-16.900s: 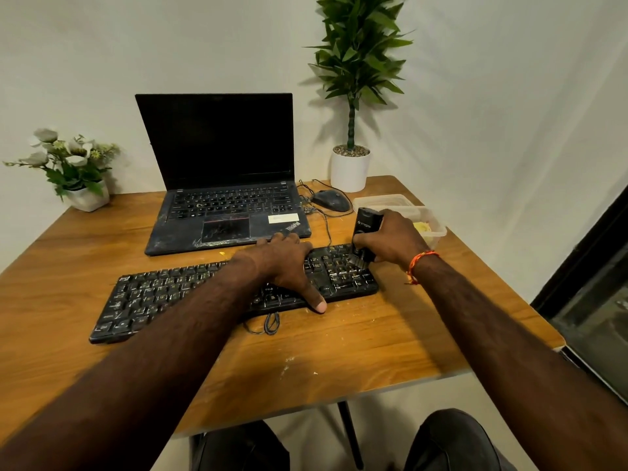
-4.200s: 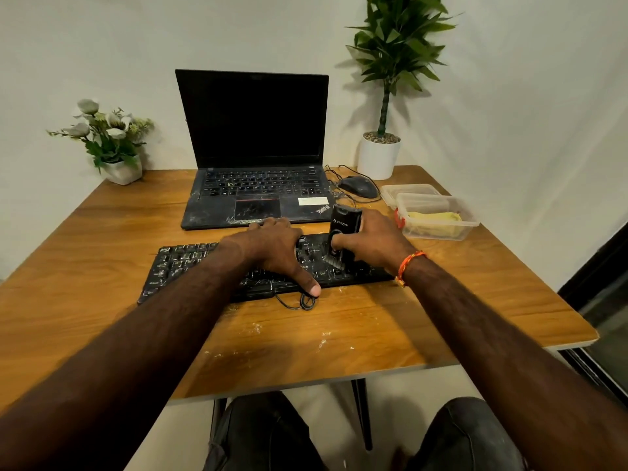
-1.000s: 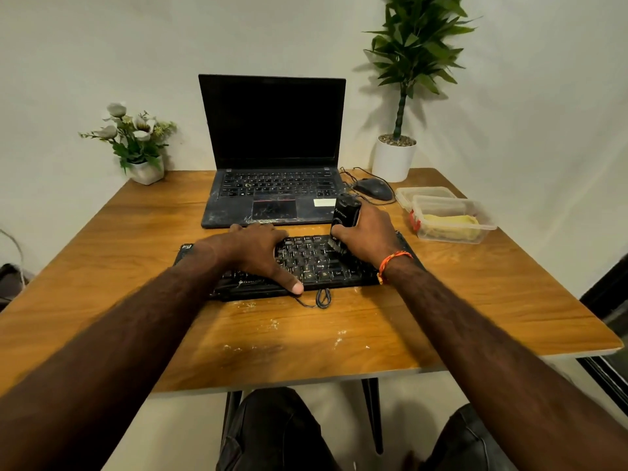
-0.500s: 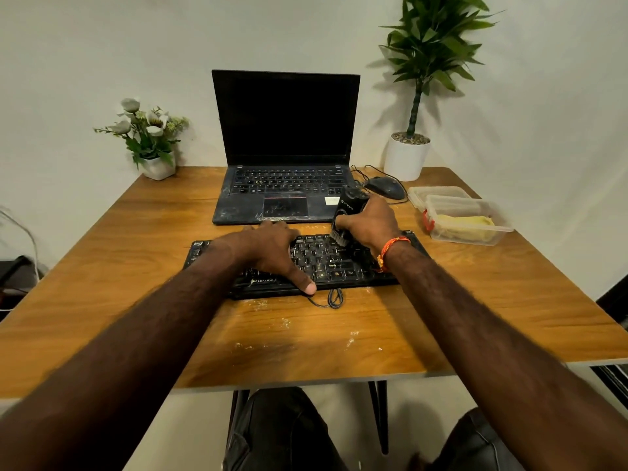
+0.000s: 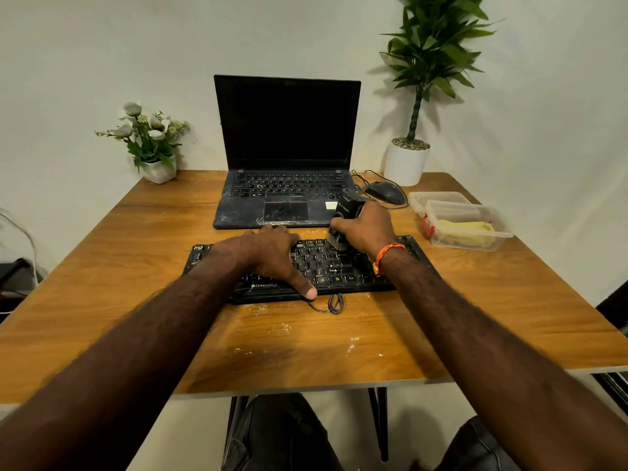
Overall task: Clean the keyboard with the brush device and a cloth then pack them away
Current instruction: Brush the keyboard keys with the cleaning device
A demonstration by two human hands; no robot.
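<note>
While the left hand (image 5: 272,256) lies flat on the keyboard (image 5: 343,270), the right hand (image 5: 365,227), fingers wrapped round the brush device (image 5: 346,212), should sweep its bristles beneath the fingers lightly, row by row.

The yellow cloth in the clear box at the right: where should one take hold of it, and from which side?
Take the yellow cloth at its bunched top, coming straight down. It lies crumpled low inside the clear box, whose walls close every side, and only the top stands open. The right hand is nearer but grips the brush device, so that goes down first.
</note>
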